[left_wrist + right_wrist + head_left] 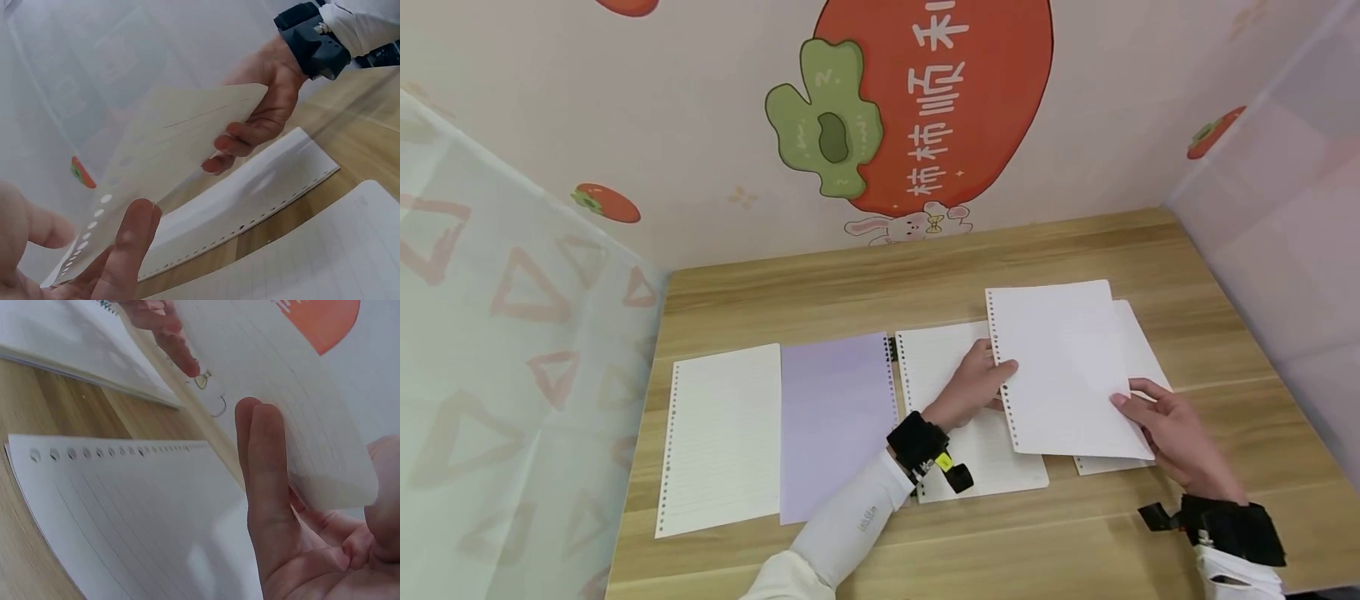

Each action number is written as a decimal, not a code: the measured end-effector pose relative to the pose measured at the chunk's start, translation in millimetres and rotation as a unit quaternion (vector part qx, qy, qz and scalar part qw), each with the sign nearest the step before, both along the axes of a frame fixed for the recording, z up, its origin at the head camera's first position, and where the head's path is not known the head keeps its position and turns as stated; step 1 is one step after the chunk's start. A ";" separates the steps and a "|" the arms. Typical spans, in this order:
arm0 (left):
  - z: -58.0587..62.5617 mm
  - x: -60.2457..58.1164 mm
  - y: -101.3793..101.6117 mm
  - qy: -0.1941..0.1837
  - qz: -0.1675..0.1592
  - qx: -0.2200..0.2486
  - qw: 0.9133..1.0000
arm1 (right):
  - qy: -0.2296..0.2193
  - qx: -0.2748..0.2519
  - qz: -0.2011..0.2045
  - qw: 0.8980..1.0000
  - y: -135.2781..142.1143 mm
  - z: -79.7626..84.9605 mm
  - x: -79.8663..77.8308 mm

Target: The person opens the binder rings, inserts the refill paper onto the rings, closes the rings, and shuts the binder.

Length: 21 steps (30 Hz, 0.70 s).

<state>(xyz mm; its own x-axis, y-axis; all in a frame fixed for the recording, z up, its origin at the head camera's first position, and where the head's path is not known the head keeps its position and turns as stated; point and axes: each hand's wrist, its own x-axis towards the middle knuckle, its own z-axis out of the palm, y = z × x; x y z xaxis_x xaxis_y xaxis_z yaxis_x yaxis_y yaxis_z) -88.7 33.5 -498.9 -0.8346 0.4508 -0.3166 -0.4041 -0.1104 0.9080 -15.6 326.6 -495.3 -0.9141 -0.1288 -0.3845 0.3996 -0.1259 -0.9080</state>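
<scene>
A sheet of white loose-leaf paper (1060,367), punched along its left edge, is held up between both hands. My left hand (972,383) pinches the holed edge, thumb on the upper face and fingers beneath. At the opposite lower edge my right hand (1172,429) grips the paper between thumb and fingers. Ruled lines show on its underside (269,381) in the right wrist view. Below it lies a pile of punched loose-leaf paper (231,206), partly covered in the head view. Beneath my left hand is a lined page (940,354) of an opened ring binder.
Left of the binder rings (892,348) lies a purple sheet (835,417), with another lined punched sheet (722,442) at its left. All rest on a wooden table (820,292), enclosed by a printed back wall (700,125) and side curtains (512,333).
</scene>
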 end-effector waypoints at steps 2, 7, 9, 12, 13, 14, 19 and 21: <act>-0.3 -1.1 -7.6 0.008 0.008 -0.015 1.000 | 0.009 0.022 0.019 1.000 -6.2 0.4 -0.9; -1.2 1.4 -25.3 0.024 0.033 -0.069 0.997 | 0.060 0.072 0.090 0.991 -17.2 1.2 -5.4; -1.4 3.6 -32.0 0.034 0.037 -0.079 0.996 | 0.069 0.089 0.112 0.987 -19.9 2.7 -8.7; -0.3 7.9 -42.4 0.042 0.041 -0.086 0.995 | 0.060 0.099 0.128 0.985 -23.4 7.4 -15.3; 0.7 9.6 -46.1 0.045 0.041 -0.087 0.994 | 0.056 0.098 0.132 0.985 -24.7 9.5 -18.1; 2.0 11.3 -49.8 0.047 0.041 -0.089 0.994 | 0.053 0.099 0.135 0.985 -26.2 11.6 -21.2; 9.5 19.7 -66.4 0.042 0.034 -0.077 0.996 | 0.054 0.126 0.141 0.980 -36.2 22.6 -38.4; 12.2 22.4 -70.7 0.036 0.029 -0.068 0.997 | 0.059 0.151 0.142 0.977 -40.1 26.0 -43.4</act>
<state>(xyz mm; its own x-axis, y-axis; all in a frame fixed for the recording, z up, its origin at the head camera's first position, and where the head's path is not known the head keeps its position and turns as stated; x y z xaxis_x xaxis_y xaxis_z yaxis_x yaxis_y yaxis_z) -66.3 -37.2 -486.8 -0.8806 0.3588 -0.3094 -0.3338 -0.0065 0.9426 -58.9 286.6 -469.3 -0.8982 -0.2814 -0.3377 0.2693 0.2548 -0.9287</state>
